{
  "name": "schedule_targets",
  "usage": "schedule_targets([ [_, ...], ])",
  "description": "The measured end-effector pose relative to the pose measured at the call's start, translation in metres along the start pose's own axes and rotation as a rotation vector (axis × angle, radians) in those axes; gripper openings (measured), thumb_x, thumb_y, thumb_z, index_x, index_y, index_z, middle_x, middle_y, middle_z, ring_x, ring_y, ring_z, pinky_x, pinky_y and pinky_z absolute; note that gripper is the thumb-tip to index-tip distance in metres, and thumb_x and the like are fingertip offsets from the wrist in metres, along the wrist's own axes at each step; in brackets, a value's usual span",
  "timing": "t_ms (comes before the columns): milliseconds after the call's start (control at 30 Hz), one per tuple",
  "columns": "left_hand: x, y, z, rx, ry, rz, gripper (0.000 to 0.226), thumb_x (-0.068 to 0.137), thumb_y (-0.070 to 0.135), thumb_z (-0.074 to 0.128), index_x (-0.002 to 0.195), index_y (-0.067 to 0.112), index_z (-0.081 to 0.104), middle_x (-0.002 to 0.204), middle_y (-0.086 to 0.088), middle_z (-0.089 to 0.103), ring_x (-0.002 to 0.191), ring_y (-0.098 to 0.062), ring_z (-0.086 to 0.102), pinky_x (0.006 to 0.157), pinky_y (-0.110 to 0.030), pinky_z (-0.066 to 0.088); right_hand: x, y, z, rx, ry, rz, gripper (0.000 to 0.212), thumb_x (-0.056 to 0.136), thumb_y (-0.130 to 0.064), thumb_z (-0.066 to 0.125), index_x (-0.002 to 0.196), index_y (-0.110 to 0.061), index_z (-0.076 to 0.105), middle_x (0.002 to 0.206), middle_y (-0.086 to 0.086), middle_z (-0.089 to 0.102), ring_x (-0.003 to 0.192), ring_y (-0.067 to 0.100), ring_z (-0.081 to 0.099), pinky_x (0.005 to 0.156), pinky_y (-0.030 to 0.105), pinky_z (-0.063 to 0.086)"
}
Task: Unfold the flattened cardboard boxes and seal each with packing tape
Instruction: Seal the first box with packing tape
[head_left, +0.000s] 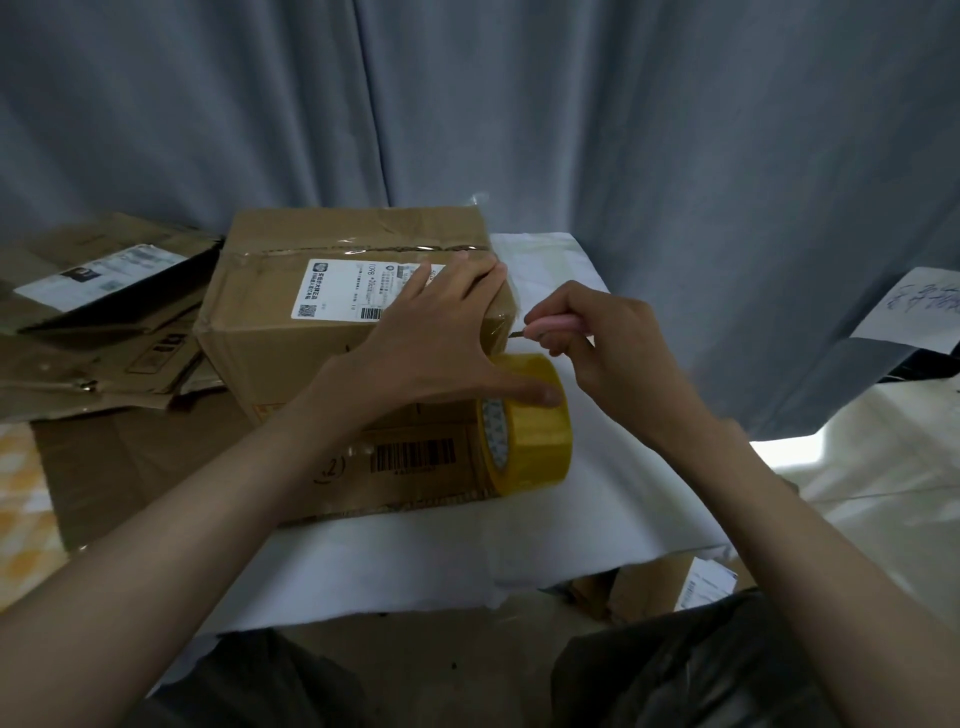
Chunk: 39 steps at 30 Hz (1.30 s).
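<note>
Box (332, 312) taped shut, contents hidden.

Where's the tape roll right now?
The yellow packing tape roll stands on edge at centre, right of the brown cardboard box, under the left hand's thumb.

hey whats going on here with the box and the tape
A person is sealing an assembled cardboard box on a white-covered table. The left hand presses flat on the box's right end, its thumb touching the yellow tape roll. The right hand grips a small pink cutter, blade at the clear tape by the box corner. Clear tape already runs along the top seam. Flattened boxes lie stacked to the left.
</note>
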<state>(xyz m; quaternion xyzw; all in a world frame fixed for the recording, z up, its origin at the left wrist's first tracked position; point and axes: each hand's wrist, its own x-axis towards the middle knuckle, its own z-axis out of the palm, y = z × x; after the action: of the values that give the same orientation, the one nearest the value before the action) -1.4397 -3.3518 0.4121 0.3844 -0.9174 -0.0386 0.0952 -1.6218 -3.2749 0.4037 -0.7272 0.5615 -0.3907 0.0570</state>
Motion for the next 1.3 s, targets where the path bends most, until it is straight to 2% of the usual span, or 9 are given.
schedule_targets([
  [233, 0.0, 0.001, 0.001, 0.0, 0.025, -0.002, 0.134, 0.054, 0.102, 0.038, 0.157, 0.018, 0.017, 0.163, 0.008, 0.015, 0.151, -0.014, 0.007, 0.122, -0.042, 0.0, 0.004, 0.006, 0.008, -0.115, 0.017, -0.149, 0.01, 0.088, -0.001, 0.068, 0.095, -0.006, 0.073, 0.095, 0.004, 0.064, 0.082, 0.0, 0.051, 0.075, 0.008, 0.043],
  [400, 0.0, 0.002, 0.001, 0.005, 0.021, -0.006, 0.138, 0.052, 0.103, 0.033, 0.157, 0.017, 0.016, 0.164, 0.007, 0.013, 0.152, -0.015, 0.005, 0.123, -0.043, 0.0, 0.006, 0.005, 0.008, -0.126, -0.003, -0.159, 0.013, 0.088, -0.001, 0.068, 0.097, -0.007, 0.074, 0.096, 0.005, 0.064, 0.082, 0.01, 0.06, 0.074, 0.021, 0.051],
  [633, 0.0, 0.001, 0.002, 0.005, 0.027, -0.008, 0.139, 0.05, 0.103, 0.032, 0.157, 0.016, 0.016, 0.163, 0.007, 0.014, 0.152, -0.015, 0.004, 0.123, -0.044, 0.0, 0.008, -0.001, 0.009, -0.141, -0.081, -0.104, 0.013, 0.091, -0.004, 0.065, 0.1, -0.007, 0.074, 0.096, -0.003, 0.056, 0.075, -0.01, 0.05, 0.072, 0.008, 0.043],
  [767, -0.003, -0.001, 0.006, 0.068, 0.074, 0.01, 0.142, 0.048, 0.103, 0.037, 0.157, 0.013, 0.018, 0.162, 0.004, 0.018, 0.152, -0.019, 0.009, 0.124, -0.045, 0.006, 0.006, 0.001, 0.018, -0.173, -0.116, -0.117, 0.014, 0.09, -0.003, 0.067, 0.103, -0.006, 0.074, 0.1, 0.006, 0.06, 0.084, 0.013, 0.065, 0.076, 0.036, 0.057],
  [867, -0.002, 0.0, 0.008, 0.074, 0.097, -0.004, 0.14, 0.049, 0.103, 0.038, 0.156, 0.013, 0.019, 0.162, 0.003, 0.02, 0.152, -0.02, 0.011, 0.124, -0.044, 0.007, 0.003, 0.011, 0.02, -0.177, -0.079, -0.09, 0.012, 0.091, -0.006, 0.067, 0.102, -0.007, 0.073, 0.098, 0.006, 0.059, 0.08, 0.02, 0.065, 0.072, 0.042, 0.057],
  [1033, 0.0, 0.0, 0.01, 0.089, 0.086, -0.012, 0.137, 0.055, 0.102, 0.042, 0.157, 0.016, 0.016, 0.164, 0.004, 0.016, 0.152, -0.019, 0.009, 0.124, -0.046, 0.006, -0.018, 0.039, 0.028, -0.092, 0.14, 0.215, 0.008, 0.09, -0.015, 0.07, 0.097, -0.011, 0.072, 0.093, 0.0, 0.066, 0.083, 0.014, 0.061, 0.072, 0.026, 0.049],
  [1167, -0.001, 0.0, 0.012, 0.102, 0.101, -0.016, 0.138, 0.054, 0.103, 0.04, 0.157, 0.016, 0.015, 0.164, 0.004, 0.016, 0.153, -0.018, 0.007, 0.124, -0.046, 0.005, -0.039, 0.07, 0.041, -0.066, -0.126, 0.615, 0.004, 0.089, -0.019, 0.069, 0.092, -0.022, 0.07, 0.082, -0.003, 0.066, 0.082, 0.017, 0.064, 0.06, 0.014, 0.035],
  [1233, -0.001, 0.0, 0.013, 0.111, 0.112, -0.019, 0.138, 0.054, 0.104, 0.04, 0.157, 0.016, 0.016, 0.164, 0.004, 0.016, 0.153, -0.018, 0.007, 0.124, -0.046, 0.004, -0.046, 0.076, 0.047, -0.086, -0.203, 0.654, 0.01, 0.088, -0.02, 0.067, 0.083, -0.028, 0.068, 0.083, -0.002, 0.068, 0.086, 0.02, 0.067, 0.061, 0.013, 0.039],
  [1300, -0.002, 0.0, 0.014, 0.117, 0.121, -0.016, 0.138, 0.053, 0.104, 0.038, 0.157, 0.016, 0.016, 0.164, 0.004, 0.016, 0.153, -0.018, 0.008, 0.124, -0.046, 0.004, -0.043, 0.074, 0.049, -0.099, -0.131, 0.614, 0.012, 0.087, -0.03, 0.062, 0.085, -0.028, 0.073, 0.088, 0.002, 0.071, 0.087, 0.021, 0.068, 0.07, 0.022, 0.049],
])
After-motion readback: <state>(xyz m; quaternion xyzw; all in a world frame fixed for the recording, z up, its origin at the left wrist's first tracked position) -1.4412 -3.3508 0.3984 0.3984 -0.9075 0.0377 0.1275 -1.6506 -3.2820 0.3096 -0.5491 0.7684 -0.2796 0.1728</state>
